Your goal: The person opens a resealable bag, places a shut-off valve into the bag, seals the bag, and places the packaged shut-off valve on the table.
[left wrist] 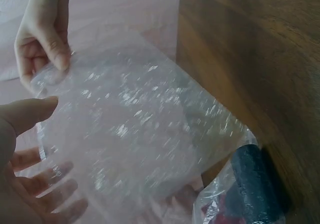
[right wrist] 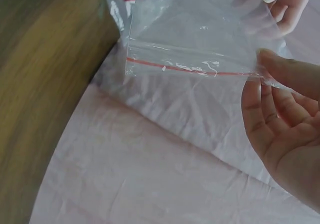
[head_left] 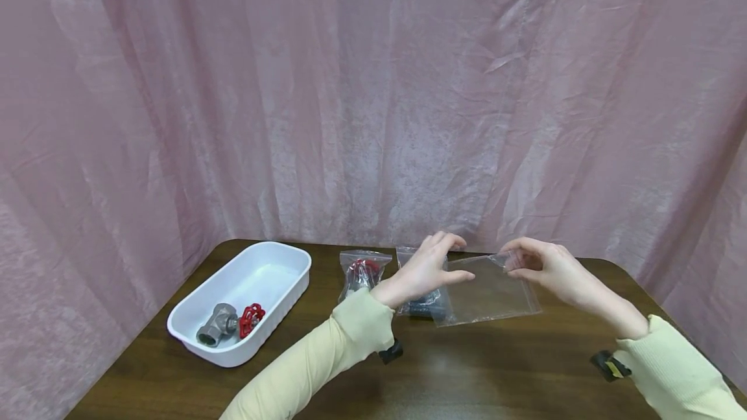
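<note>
A clear, flat zip bag [head_left: 484, 297] with a red line along its seal strip [right wrist: 190, 70] hangs over the table. My right hand [head_left: 551, 271] pinches it at an upper corner, thumb on one face and fingers on the other. At the opposite side of the bag is my left hand [head_left: 426, 268], its thumb and fingers spread apart. In the left wrist view, that hand's fingertips [left wrist: 65, 206] show through the film, while its thumb stands away from them. No contents show in the bag.
Behind the left hand lie a zip bag holding a red-wheeled valve [head_left: 363, 271] and another bag with a dark cylindrical part [left wrist: 252, 179]. A white tray [head_left: 274, 251] on the left contains a grey metal valve [head_left: 218, 324] with a red handwheel [head_left: 251, 320]. A pink curtain [head_left: 362, 96] hangs behind the table.
</note>
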`<state>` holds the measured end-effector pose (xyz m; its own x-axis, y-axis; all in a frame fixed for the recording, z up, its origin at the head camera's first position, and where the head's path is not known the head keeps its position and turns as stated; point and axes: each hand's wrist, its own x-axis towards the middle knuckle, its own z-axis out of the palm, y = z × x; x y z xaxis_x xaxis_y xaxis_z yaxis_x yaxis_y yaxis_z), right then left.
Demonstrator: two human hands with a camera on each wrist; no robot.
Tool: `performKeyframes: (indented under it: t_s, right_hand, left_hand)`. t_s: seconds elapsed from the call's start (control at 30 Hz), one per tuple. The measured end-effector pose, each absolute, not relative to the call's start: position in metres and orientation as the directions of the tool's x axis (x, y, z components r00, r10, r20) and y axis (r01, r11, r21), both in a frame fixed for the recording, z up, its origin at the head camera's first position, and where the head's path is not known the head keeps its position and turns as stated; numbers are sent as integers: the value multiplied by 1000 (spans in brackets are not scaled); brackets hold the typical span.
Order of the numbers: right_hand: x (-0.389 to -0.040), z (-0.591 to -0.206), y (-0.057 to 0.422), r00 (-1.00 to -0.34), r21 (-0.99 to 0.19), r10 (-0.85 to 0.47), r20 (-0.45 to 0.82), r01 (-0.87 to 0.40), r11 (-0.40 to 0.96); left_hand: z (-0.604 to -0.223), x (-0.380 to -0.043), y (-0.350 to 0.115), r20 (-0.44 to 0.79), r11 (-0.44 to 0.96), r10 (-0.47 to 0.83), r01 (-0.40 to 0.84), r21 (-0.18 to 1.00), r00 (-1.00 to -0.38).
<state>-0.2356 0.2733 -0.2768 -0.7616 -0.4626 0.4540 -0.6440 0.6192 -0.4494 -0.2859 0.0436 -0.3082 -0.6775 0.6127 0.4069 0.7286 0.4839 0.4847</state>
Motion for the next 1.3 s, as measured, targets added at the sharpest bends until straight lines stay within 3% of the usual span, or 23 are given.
performKeyframes:
  t_s: [0.43,0.67,0.93,1.3]
  right_hand:
    - [-246,-280,242,-756,-528,-469,456,-654,542]
    - [-244,-280,237,-793,-566,-461,397,-607,557]
    - [-243,-282,246,-823,-581,-433,367,-567,584]
    - [-247,-288,253,-832,-626,-429,352,-550,553]
  left_hand:
    - [-319,-287,27,469,331,637,766,551,-612]
    - [-330,-285,19,540,199,613,775,600,-576]
    - [-333,-286,14,527,143,596,726,672,-605]
    - [-339,-287,1,535,141,474,660,738,-699]
